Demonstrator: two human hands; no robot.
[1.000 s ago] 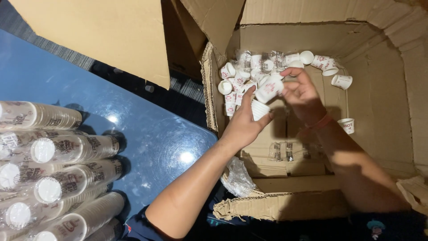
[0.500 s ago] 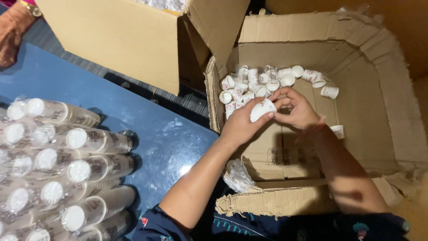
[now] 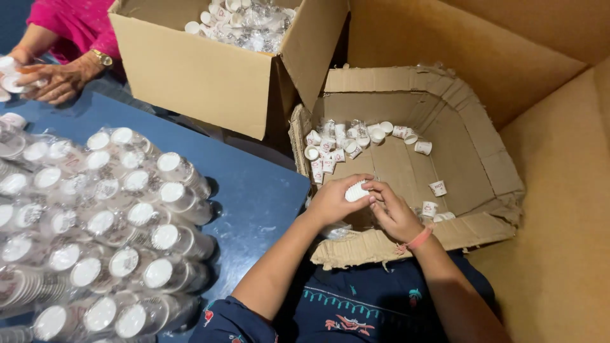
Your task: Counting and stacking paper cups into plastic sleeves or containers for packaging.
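Your left hand [image 3: 332, 202] and right hand [image 3: 393, 209] are meeting over the near wall of the torn box [image 3: 483, 184], both closing on one white cup stack [image 3: 356, 190]; your fingers are hiding most of it. Loose cups [image 3: 337, 145] are lying along the box's far-left corner. Wrapped stacks [image 3: 108, 216] are covering the blue table [image 3: 254, 190], running off its left edge. A co-worker's hand [image 3: 54, 79] is resting at the far-left corner, its contents cut off.

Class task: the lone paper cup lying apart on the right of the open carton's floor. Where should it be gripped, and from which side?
Grip the paper cup across its side wall, coming from above: it lies alone, with bare cardboard around it in the carton.
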